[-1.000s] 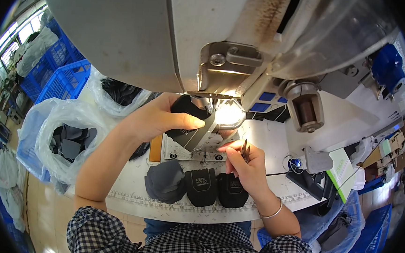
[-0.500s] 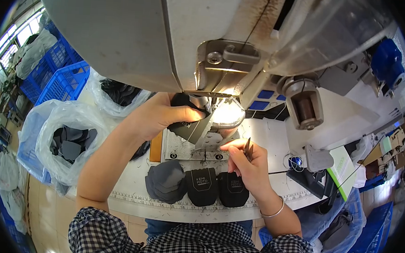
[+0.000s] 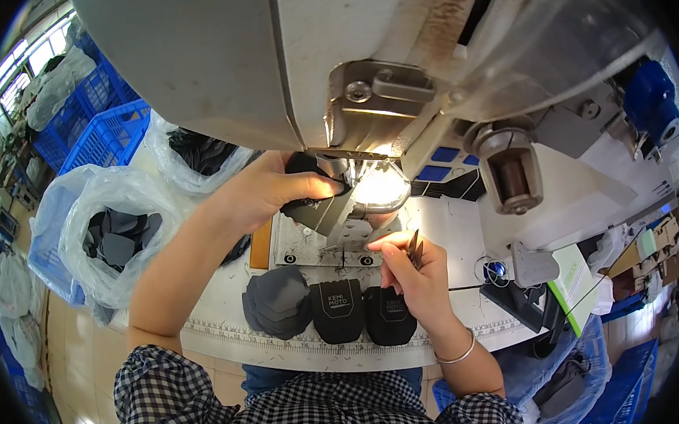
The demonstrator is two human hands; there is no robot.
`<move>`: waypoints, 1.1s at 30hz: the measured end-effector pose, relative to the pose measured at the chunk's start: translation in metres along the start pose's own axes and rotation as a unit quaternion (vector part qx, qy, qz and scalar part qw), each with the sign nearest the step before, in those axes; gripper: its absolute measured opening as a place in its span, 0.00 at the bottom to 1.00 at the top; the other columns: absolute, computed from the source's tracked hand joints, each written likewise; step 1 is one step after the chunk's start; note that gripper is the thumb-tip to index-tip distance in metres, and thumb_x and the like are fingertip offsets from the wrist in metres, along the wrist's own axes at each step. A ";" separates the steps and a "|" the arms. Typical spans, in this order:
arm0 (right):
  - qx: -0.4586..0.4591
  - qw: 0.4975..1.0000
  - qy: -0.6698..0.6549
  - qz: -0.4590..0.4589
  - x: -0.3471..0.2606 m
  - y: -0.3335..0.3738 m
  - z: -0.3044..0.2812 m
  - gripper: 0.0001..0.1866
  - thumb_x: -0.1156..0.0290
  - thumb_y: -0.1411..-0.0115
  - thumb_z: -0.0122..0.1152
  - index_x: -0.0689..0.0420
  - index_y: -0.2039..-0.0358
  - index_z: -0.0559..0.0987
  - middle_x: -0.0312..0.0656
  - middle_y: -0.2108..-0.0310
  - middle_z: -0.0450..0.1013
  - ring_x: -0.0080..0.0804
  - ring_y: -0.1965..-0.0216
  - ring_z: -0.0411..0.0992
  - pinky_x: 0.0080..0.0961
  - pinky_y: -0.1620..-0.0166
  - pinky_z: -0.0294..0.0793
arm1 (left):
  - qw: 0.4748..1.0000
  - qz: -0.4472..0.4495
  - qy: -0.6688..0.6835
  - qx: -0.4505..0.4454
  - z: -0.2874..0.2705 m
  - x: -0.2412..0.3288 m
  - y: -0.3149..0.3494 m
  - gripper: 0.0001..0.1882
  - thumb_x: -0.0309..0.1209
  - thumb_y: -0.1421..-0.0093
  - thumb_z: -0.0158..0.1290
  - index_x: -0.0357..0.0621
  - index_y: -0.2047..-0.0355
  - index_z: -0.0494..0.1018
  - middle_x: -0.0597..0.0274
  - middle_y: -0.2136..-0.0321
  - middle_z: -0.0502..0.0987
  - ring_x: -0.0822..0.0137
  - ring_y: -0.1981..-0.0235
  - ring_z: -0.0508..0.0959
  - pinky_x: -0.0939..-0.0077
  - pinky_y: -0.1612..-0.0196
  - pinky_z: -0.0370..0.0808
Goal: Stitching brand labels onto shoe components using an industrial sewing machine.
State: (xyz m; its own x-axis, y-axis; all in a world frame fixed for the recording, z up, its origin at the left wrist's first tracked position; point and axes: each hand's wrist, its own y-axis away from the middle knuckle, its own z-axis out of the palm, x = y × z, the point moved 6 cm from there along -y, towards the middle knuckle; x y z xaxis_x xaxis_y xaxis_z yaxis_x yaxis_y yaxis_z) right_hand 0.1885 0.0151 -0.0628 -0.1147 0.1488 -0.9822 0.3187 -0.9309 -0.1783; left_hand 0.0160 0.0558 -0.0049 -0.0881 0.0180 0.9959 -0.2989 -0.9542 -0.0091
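My left hand (image 3: 258,194) is closed on a dark fabric piece (image 3: 312,214), its thumb pressed on top, right beside the lit needle area of a sewing machine (image 3: 193,52). Part of that piece is hidden under the machine head. Lower right of it, my right hand (image 3: 421,285) grips small thread snips (image 3: 414,249) with the dark blades pointing up from the fingers. Between the hands lies the metal needle plate (image 3: 329,254). Along the near side of the table sit a stack of grey pieces (image 3: 276,302) and two black printed pieces (image 3: 338,313), side by side below my right hand.
Plastic-lined bins on the left hold dark pieces (image 3: 121,240), with blue crates (image 3: 108,141) behind. A thread bobbin in a holder (image 3: 511,177) hangs at the right of the machine. A green-edged booklet (image 3: 575,284) and a lined blue crate (image 3: 579,386) are further right.
The fabric piece in my left hand has shifted very slightly. My right hand holds the snips in nearly the same place.
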 end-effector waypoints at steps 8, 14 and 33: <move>0.003 1.000 0.006 0.007 -0.002 0.001 -0.002 0.08 0.73 0.43 0.48 0.62 0.70 0.75 0.31 0.86 0.64 0.14 0.84 0.62 0.10 0.80 0.60 | 0.998 0.009 -0.029 0.063 0.017 -0.005 0.019 0.15 0.35 0.52 0.54 0.39 0.67 0.68 0.70 0.82 0.67 0.82 0.87 0.65 0.89 0.87 0.60; -0.003 1.000 -0.013 -0.008 -0.011 0.002 0.001 0.07 0.74 0.43 0.48 0.62 0.69 0.75 0.31 0.85 0.64 0.13 0.84 0.62 0.09 0.80 0.60 | 0.994 -0.039 -0.093 0.029 0.013 0.002 0.021 0.17 0.34 0.53 0.54 0.39 0.63 0.67 0.71 0.84 0.66 0.82 0.88 0.64 0.89 0.87 0.59; 0.003 1.000 -0.003 0.005 -0.005 0.003 0.000 0.08 0.73 0.43 0.48 0.62 0.69 0.75 0.30 0.85 0.65 0.13 0.84 0.62 0.09 0.80 0.60 | 0.997 -0.032 -0.068 0.029 0.017 -0.004 0.029 0.15 0.30 0.51 0.52 0.38 0.64 0.64 0.68 0.84 0.66 0.79 0.88 0.63 0.87 0.85 0.59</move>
State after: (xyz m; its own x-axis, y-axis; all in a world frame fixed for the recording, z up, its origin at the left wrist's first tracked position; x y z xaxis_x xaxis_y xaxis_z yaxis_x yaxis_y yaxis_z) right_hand 0.1902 0.0114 -0.0586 -0.1165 0.1369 -0.9837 0.3140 -0.9346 -0.1672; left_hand 0.0240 0.0225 -0.0072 0.0595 0.0427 0.9973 -0.2431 -0.9684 0.0560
